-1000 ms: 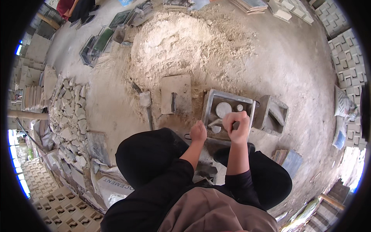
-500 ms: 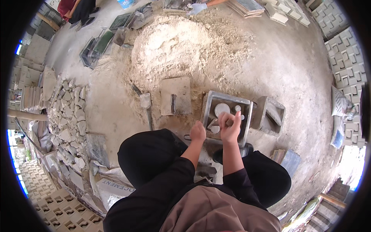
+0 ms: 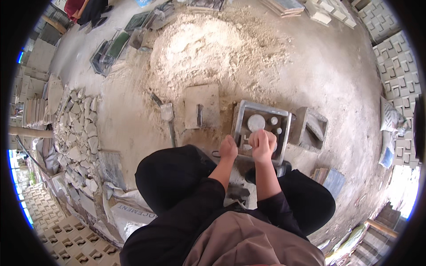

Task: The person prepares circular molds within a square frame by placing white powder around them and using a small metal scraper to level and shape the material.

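Note:
In front of my knees stands a grey rectangular metal mould frame (image 3: 288,137). Its inside holds pale round discs, among them a large disc (image 3: 256,122) at the back and a small disc (image 3: 274,120) to its right. Over the front part of the frame is my right hand (image 3: 262,145), closed in a fist, covering some of the shapes below; whatever its fingers hold is hidden. My left hand (image 3: 228,148) is closed at the frame's front left corner. I cannot tell whether it grips the rim or something else there.
A grey board with a handle (image 3: 202,106) and a trowel-like tool (image 3: 167,113) lie to the left. Behind is a heap of pale powder (image 3: 199,48). A second box mould (image 3: 310,129) stands at the right, broken pieces (image 3: 77,133) at the far left. A person (image 3: 84,11) sits far left.
My right hand's raised, loosely curled fingers have closed into a fist, slightly lower over the frame. My left hand stays nearly in place. A gloved hand at the back has gone from view.

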`<state>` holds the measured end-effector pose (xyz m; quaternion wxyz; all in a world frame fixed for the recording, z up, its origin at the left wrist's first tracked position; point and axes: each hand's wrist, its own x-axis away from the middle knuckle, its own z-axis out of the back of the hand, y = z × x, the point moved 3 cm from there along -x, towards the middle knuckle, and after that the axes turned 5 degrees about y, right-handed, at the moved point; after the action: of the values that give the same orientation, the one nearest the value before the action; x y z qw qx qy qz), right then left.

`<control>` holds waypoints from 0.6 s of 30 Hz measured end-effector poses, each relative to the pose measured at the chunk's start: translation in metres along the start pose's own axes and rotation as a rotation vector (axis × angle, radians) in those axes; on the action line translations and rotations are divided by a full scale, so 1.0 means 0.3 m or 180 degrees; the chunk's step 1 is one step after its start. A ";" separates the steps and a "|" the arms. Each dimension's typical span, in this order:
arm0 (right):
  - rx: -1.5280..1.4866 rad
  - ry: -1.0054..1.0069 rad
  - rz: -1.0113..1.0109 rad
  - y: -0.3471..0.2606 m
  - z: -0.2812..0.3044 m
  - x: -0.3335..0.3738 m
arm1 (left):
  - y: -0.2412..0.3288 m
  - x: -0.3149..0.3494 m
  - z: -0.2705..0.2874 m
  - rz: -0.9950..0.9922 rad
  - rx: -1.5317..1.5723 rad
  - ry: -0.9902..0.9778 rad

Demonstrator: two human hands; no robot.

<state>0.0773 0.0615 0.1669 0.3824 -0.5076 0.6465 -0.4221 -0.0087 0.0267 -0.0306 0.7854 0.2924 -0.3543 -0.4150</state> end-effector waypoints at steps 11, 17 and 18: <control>0.0178 0.0427 -0.0017 0.035 0.025 -0.076 | 0.018 0.024 0.006 0.0221 -0.0032 -0.0078; 0.0330 0.0510 0.0115 0.044 0.014 -0.069 | -0.007 0.020 0.009 0.0222 -0.0162 0.0013; 0.0356 0.0423 0.0059 0.042 0.007 -0.084 | 0.000 0.011 0.002 0.0213 -0.0145 -0.0055</control>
<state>0.0801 0.0876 0.1562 0.3704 -0.4504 0.6504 -0.4868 -0.0080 0.0238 -0.0292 0.8022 0.2588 -0.3610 -0.3990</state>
